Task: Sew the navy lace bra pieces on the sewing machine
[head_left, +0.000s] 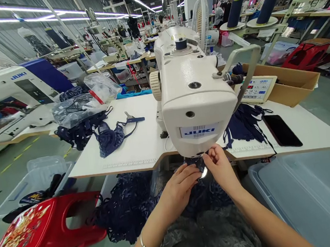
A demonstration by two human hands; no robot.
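Observation:
A white JUKI sewing machine (200, 108) stands in front of me, and its head hides the needle area. Under the head sits a navy fabric piece (196, 162), mostly covered by the machine and my fingers. My left hand (179, 185) has its fingers together, pressing on the fabric from the left. On the other side, my right hand (220, 168) is closed in a pinch at the fabric's right edge. A bright lit spot shows between the hands. More navy garments (129, 206) hang in a heap below the table edge.
On the white table (143, 141) lie a navy bra (110, 137), thread snips (135, 119), navy straps (246, 123) and a phone (282, 130). A control panel (257, 89) and cardboard box (284, 77) stand right. A red stool (46, 230) and lidded bin (311, 194) flank me.

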